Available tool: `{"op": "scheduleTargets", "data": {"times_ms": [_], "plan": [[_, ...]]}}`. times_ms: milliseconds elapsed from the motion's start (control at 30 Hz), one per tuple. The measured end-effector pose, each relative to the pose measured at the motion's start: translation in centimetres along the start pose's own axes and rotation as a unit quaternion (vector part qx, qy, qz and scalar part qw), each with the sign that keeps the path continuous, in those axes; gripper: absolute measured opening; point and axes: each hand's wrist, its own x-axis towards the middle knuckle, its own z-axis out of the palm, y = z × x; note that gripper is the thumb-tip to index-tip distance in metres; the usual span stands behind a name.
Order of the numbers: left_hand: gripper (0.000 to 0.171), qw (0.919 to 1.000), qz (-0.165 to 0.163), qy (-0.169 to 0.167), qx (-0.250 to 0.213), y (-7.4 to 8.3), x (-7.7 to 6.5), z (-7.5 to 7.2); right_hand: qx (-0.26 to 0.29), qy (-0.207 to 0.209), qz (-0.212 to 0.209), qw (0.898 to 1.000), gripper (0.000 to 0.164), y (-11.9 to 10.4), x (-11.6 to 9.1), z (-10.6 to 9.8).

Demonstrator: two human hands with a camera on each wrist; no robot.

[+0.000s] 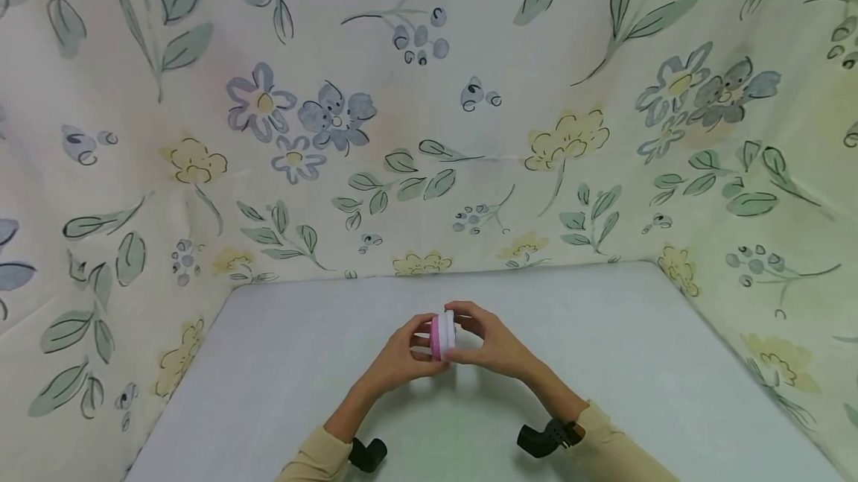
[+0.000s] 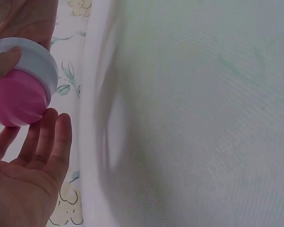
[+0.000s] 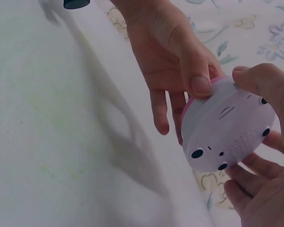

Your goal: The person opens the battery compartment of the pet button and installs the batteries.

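A small round device is held up between both hands, over the white table. It has a pink domed side and a white base. The base shows several dark round feet, a patch of tiny holes and a slot. My left hand grips the pink side, its thumb on the white rim. From the other side my right hand holds the white base at its edge, thumb and fingers spread around it. In the right wrist view the base faces that camera.
The white table spreads out around the hands. Floral cloth hangs at the back and both sides. Black wrist mounts sit on both forearms, beside beige sleeves.
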Motion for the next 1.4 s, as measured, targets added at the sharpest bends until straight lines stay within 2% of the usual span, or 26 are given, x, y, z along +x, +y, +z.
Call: {"op": "scheduleTargets", "data": {"times_ms": [300, 800, 1067, 1400], "plan": [[0.073, 0.9998, -0.005, 0.011, 0.014, 0.3, -0.1, 0.2, 0.013, -0.005, -0.013, 1.0, 0.063, 0.9, -0.1, -0.2], [0.073, 0.9977, 0.004, 0.046, 0.05, 0.6, -0.2, 0.3, 0.049, 0.0, -0.016, 0.999, 0.064, 0.5, -0.1, -0.4], [0.073, 0.9964, 0.035, 0.056, 0.053, 0.4, -0.3, 0.2, 0.059, -0.007, -0.026, 0.998, 0.062, 0.8, -0.3, -0.3], [0.072, 0.9955, 0.043, 0.069, 0.048, 0.2, -0.3, 0.1, 0.04, -0.012, -0.013, 0.999, 0.064, 1.6, -0.5, -0.4]]}}
